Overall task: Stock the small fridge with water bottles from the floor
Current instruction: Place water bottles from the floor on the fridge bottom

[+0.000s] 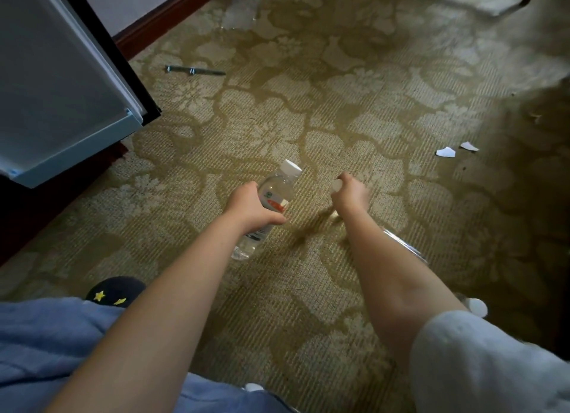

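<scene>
Two bare hands reach out over an olive-and-cream floral carpet (308,119). At far left the pale grey door of a small fridge (61,82) stands swung open, its lower corner jutting over the carpet. A dark red wooden skirting board (160,20) runs behind it. Near left, a dark slipper with yellow stars (115,289) shows past pale blue trousers (46,335). A thin grey metal rod (195,70) lies beyond the door's edge, and a crumpled sheet of clear plastic wrap (242,8) lies farther off.

Open carpet separates the door's corner from the left hand (249,204). That hand is wrapped round the middle of a clear plastic water bottle with a white cap (279,181), which points away and to the right. The bottle's label shows red, white and a small green mark; the writing is too blurred to read.

Just right of it, and apart from it, the right hand (350,190) has its fingers curled round a small white round cap (336,185). What the cap belongs to is hidden by the wrist. A clear plastic edge (407,249) shows beside the right forearm, and another white cap (477,307) sits near the white sleeve (478,366). Farther right lie two white paper scraps (445,152), with shadowed carpet beyond.
</scene>
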The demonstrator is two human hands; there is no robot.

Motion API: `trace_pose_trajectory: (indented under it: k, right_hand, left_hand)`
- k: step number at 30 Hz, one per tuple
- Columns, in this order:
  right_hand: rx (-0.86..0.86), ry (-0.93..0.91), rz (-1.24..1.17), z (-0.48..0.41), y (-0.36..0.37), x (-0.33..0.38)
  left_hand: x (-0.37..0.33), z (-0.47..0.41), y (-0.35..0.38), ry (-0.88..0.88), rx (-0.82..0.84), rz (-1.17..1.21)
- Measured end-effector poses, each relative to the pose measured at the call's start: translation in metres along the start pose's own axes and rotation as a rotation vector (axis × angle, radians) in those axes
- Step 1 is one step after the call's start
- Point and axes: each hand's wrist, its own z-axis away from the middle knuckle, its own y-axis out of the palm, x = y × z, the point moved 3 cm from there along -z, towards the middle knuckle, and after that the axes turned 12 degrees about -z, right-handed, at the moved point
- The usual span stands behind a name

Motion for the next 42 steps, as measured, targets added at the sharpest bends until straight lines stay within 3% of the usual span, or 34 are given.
trace_pose_trajectory:
  k: [9, 17, 21, 26, 32, 42]
  right_hand:
    - [0.098, -0.057, -0.014, 0.013, 0.003, 0.016]
    - [0.176, -0.166, -0.37, 0.055, 0.034, 0.076]
    - [0.202, -0.267, -0.576, 0.078, 0.037, 0.126]
    - [0.251, -0.409, -0.666, 0.116, 0.041, 0.199]
    - [0.31, -0.566, -0.658, 0.17, 0.052, 0.275]
    - [0.415, -0.764, -0.685, 0.272, 0.075, 0.379]
  left_hand:
    - [0.012, 0.011, 0.001, -0.056, -0.034, 0.075]
    - [0.03, 0.027, -0.018, -0.171, -0.084, 0.32]
    - [0.047, 0.04, -0.042, -0.233, -0.204, 0.484]
    - [0.075, 0.061, -0.082, -0.272, -0.401, 0.601]
    - [0.115, 0.095, -0.135, -0.3, -0.659, 0.767]
    - [0.187, 0.167, -0.215, -0.264, -0.892, 0.797]
